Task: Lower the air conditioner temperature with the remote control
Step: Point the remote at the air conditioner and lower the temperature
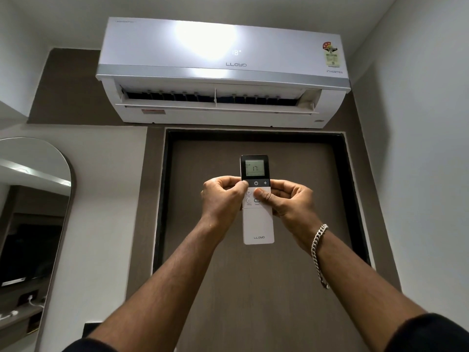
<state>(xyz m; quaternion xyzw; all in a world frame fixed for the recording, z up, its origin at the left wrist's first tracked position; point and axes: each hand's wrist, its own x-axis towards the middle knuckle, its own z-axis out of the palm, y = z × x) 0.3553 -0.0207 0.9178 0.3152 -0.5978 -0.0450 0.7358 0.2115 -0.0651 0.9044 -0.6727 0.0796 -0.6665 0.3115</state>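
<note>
Pressing down with my left thumb on the button left of the power key, I have the remote control (pixel 257 199) held up in both hands, straight below the air conditioner (pixel 223 72) and in front of the brown door (pixel 253 288) beneath it. My left hand (pixel 223 196) is curled around the remote's left edge, fingers wrapped behind it; my right hand (pixel 286 199) clasps the right edge, thumb lying across the white keypad below the plus key. The remote's little screen reads 17, yet the display on the unit above it shows 18, so I judge the last press may not have registered up there. That is the risk: the remote stands upright, its top end aimed at the ceiling more than at the unit's front, and the signal could miss. My right thumb also sits near the mode keys, and a careless squeeze could change the setting instead. A mirror (pixel 35 212) hangs left of the door.
</note>
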